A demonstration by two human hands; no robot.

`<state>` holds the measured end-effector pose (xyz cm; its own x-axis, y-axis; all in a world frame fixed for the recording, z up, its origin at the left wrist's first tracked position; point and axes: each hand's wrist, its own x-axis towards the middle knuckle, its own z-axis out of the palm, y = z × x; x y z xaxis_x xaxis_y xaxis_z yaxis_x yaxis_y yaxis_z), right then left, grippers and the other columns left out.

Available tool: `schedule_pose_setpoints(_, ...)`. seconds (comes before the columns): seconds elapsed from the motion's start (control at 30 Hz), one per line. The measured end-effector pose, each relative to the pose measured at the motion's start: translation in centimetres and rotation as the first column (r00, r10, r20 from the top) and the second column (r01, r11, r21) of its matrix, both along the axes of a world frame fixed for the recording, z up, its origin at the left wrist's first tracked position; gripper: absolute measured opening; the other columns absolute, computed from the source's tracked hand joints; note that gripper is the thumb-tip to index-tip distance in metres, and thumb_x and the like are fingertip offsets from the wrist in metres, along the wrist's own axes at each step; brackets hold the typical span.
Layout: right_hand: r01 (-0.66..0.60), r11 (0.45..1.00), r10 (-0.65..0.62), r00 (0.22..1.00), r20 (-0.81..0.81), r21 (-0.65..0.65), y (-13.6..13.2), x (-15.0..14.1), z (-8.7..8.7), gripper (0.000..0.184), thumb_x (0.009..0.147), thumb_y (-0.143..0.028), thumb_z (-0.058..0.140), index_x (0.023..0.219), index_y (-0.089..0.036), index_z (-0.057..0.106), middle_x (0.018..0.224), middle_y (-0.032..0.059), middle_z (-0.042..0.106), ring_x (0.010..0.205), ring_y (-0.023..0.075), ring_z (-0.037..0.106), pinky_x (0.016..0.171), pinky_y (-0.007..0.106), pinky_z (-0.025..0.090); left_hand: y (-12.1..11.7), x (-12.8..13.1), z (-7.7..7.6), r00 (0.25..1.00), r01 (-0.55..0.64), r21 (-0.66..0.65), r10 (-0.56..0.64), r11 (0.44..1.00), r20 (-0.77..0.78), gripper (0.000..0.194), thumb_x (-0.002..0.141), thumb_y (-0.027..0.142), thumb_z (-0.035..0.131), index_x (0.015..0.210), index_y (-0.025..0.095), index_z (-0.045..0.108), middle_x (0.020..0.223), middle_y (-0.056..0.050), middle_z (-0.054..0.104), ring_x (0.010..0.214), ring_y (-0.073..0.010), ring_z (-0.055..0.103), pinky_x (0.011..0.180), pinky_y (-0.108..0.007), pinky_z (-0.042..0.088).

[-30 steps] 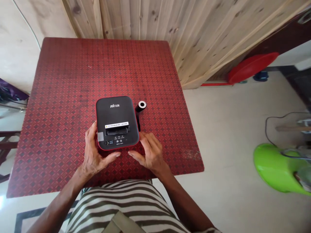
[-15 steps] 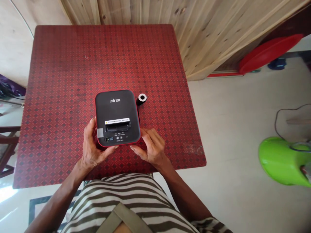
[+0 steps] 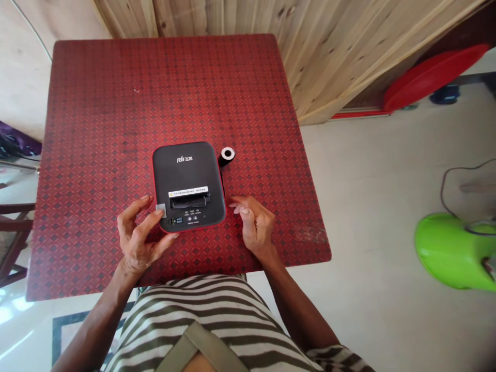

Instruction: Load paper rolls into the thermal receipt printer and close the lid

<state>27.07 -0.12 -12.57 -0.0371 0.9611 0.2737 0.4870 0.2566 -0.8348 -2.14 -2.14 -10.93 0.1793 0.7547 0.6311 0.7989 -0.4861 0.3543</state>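
Note:
A black receipt printer (image 3: 185,175) with a red lower edge lies flat on the table, its paper slot and small buttons toward me. A grey square patch (image 3: 160,210) sits at its left edge. The index fingertip of my left hand (image 3: 139,235) rests on that patch, with the thumb at the printer's front edge and the fingers spread. Off the printer's right side, my right hand (image 3: 257,223) hovers with loosely bent fingers apart and nothing in them. Just beyond the printer's right rear side is a black roll (image 3: 226,155) with a white end and a dark core.
The red patterned table (image 3: 166,88) stands against a wooden plank wall (image 3: 217,18). On the floor at the right are a bright green plastic stool (image 3: 439,253) and a cable (image 3: 445,186). A red round basin-like thing (image 3: 430,77) leans farther back. A dark wooden chair (image 3: 15,237) is at the left.
Both hands have let go of the printer's sides. My left index finger has come onto the grey patch, and my right hand has drawn away to the right. The printer has stayed in place.

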Motion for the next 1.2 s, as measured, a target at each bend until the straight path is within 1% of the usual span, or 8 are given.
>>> schedule_pose_setpoints(0.17,0.081,0.988,-0.102,0.982,-0.16,-0.134,0.5,0.0,-0.5,0.054,0.114,-0.05,0.036,0.094,-0.021,0.077,0.082,0.0057,0.076,0.075,0.0192,0.072,0.075,0.036,0.056,0.4,0.3,0.2,0.987,0.055,-0.087,-0.041,0.995,0.156,0.055,0.084,0.042,0.088,0.131,0.03,0.061,0.143,-0.011,0.06,0.126,-0.0299,0.066,0.096,-0.048,0.064)
schedule_pose_setpoints(0.5,0.082,0.989,-0.103,0.978,-0.18,-0.12,0.3,-0.1,-0.9,0.053,0.114,-0.048,0.04,0.079,-0.022,0.069,0.084,0.0062,0.078,0.074,0.0185,0.072,0.073,0.036,0.055,0.7,-0.2,-0.5,0.978,0.089,-0.127,-0.063,0.988,0.198,0.054,0.085,0.046,0.087,0.129,0.03,0.06,0.138,-0.01,0.063,0.124,-0.0285,0.067,0.098,-0.048,0.062)
schedule_pose_setpoints(0.67,0.063,0.995,-0.064,0.998,0.008,0.081,1.0,-0.3,2.9,0.029,0.111,-0.036,0.054,0.1,-0.022,0.076,0.086,0.0034,0.079,0.073,0.017,0.072,0.07,0.033,0.057,0.7,0.1,-0.2,0.982,0.098,-0.051,-0.088,0.994,0.167,0.055,0.086,0.04,0.087,0.133,0.028,0.061,0.131,-0.01,0.064,0.116,-0.0264,0.068,0.092,-0.043,0.062)
schedule_pose_setpoints(0.77,-0.132,0.95,0.066,0.97,0.234,0.282,3.1,-2.0,6.9,0.014,0.107,-0.025,0.064,0.11,-0.024,0.078,0.099,0.0035,0.082,0.089,0.0174,0.076,0.083,0.033,0.061,0.7,0.1,-0.1,0.982,0.113,-0.011,-0.11,0.993,0.151,0.058,0.086,0.038,0.087,0.136,0.026,0.06,0.131,-0.011,0.065,0.115,-0.0258,0.069,0.093,-0.041,0.061)
schedule_pose_setpoints(0.87,-0.424,0.9,0.293,0.762,0.577,0.103,6.3,-5.2,10.1,0.025,0.111,-0.019,0.053,0.114,-0.018,0.078,0.11,0.0083,0.082,0.098,0.02,0.077,0.086,0.033,0.059,0.7,0.1,-0.1,0.985,0.125,0.002,-0.124,0.992,0.118,0.062,0.085,0.036,0.088,0.139,0.023,0.059,0.132,-0.013,0.065,0.116,-0.0263,0.068,0.094,-0.04,0.06)
schedule_pose_setpoints(1.0,-0.416,0.843,0.508,0.407,0.759,-0.341,9.6,-9.2,12.3,0.034,0.111,-0.014,0.045,0.123,-0.017,0.076,0.118,0.0131,0.079,0.096,0.0241,0.078,0.073,0.034,0.054,0.6,0.1,-0.2,0.988,0.11,0.007,-0.11,0.994,0.104,0.064,0.087,0.036,0.087,0.143,0.024,0.057,0.131,-0.013,0.066,0.115,-0.0261,0.068,0.092,-0.039,0.06)
schedule_pose_setpoints(1.1,-0.393,0.816,0.552,0.317,0.771,-0.423,10.6,-10.4,13.0,0.037,0.108,-0.009,0.044,0.123,-0.014,0.077,0.117,0.0171,0.08,0.103,0.029,0.078,0.077,0.037,0.054,0.5,0.2,-0.3,0.987,0.115,0.016,-0.116,0.993,0.11,0.064,0.088,0.035,0.086,0.144,0.023,0.057,0.132,-0.014,0.066,0.114,-0.0257,0.068,0.091,-0.038,0.06)
schedule_pose_setpoints(1.2,-0.434,0.794,0.573,0.298,0.764,-0.426,11.1,-10.3,13.2,0.038,0.108,-0.008,0.042,0.119,-0.011,0.078,0.114,0.0184,0.081,0.106,0.0309,0.078,0.079,0.037,0.054,0.6,0.2,-0.4,0.984,0.125,0.022,-0.126,0.992,0.125,0.065,0.088,0.033,0.086,0.144,0.021,0.057,0.132,-0.015,0.066,0.115,-0.0261,0.068,0.091,-0.038,0.06)
